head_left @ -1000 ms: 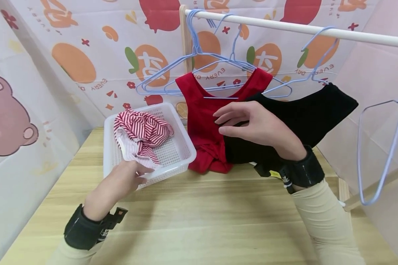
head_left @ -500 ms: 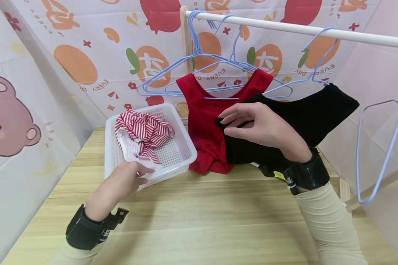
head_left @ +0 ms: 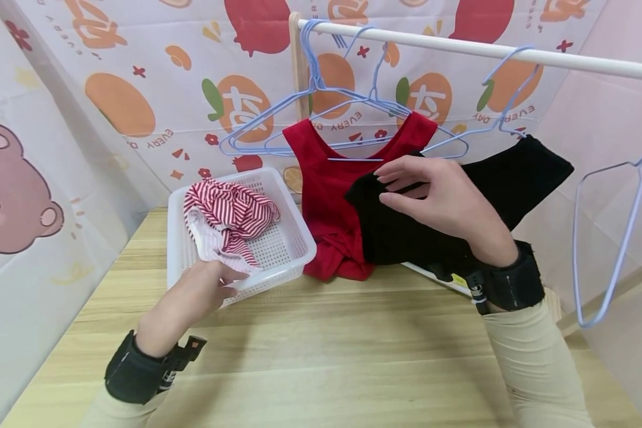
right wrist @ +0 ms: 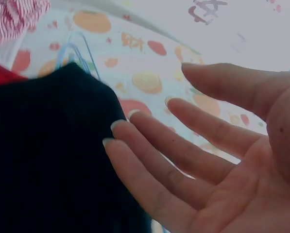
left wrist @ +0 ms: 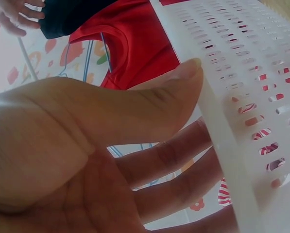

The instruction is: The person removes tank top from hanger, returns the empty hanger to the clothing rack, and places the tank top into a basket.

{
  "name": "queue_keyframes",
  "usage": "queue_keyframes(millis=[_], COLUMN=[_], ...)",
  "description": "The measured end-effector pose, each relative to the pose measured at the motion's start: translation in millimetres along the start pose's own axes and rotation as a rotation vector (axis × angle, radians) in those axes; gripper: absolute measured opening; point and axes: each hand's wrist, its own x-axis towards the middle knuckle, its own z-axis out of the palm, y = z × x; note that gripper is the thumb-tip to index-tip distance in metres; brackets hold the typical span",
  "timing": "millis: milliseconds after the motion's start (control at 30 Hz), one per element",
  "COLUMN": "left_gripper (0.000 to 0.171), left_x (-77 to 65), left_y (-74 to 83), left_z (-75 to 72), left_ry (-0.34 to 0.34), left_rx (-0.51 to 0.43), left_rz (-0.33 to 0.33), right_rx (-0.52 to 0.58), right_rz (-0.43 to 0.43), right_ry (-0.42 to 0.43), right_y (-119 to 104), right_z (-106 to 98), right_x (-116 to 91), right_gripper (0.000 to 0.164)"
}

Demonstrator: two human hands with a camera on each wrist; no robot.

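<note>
My left hand (head_left: 197, 292) grips the near rim of a white plastic basket (head_left: 296, 238); in the left wrist view the thumb (left wrist: 149, 109) lies on one side of the wall and the fingers on the other. Inside the basket lies a crumpled red-and-white striped garment (head_left: 235, 208). My right hand (head_left: 444, 199) hovers in front of a black garment (head_left: 492, 190), holding nothing. Its fingers (right wrist: 174, 141) are apart and loosely bent in the right wrist view. The black garment hangs from a blue hanger (head_left: 500, 125). Beside it a red sleeveless top (head_left: 326, 196) hangs on another, its lower part bunched on the table.
A white rail (head_left: 460, 49) with a wooden post (head_left: 299, 65) crosses above. Several blue hangers (head_left: 278, 116) hang together at its left end, and one hanger (head_left: 607, 249) hangs at the right. The wooden table (head_left: 321, 362) spreads below; a printed cloth (head_left: 176, 107) covers the back wall.
My right hand has drifted to the right and slightly up, away from the red top, across the black garment. My left hand stays on the basket rim.
</note>
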Motion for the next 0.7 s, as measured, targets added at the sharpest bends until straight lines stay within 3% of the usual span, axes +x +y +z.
queue_keyframes(millis=[167,400,567,700], left_gripper=[0.026,0.025,0.025,0.025], left_x=[0.4,0.0,-0.3,-0.9], left_y=[-1.1,-1.1,-1.0,-0.6], left_z=[-0.7,0.2,-0.2,-0.5], left_ry=[-0.009,-0.001,0.006,0.004], left_rx=[-0.001,-0.005,-0.005,-0.003], left_rz=[0.002,0.009,0.018,0.015], right_rx=[-0.04,-0.054,-0.082,-0.124], right_rz=[-0.006,0.009,0.059,0.149], right_ry=[0.13,0.223,0.317,0.42], right_y=[1.5,3.1,6.1,8.7], right_z=[-10.0,-24.6,-36.3,-44.5], right_x=[-5.2,-8.2,-13.8,-19.0], right_gripper=[0.027,0.032,0.031,0.03])
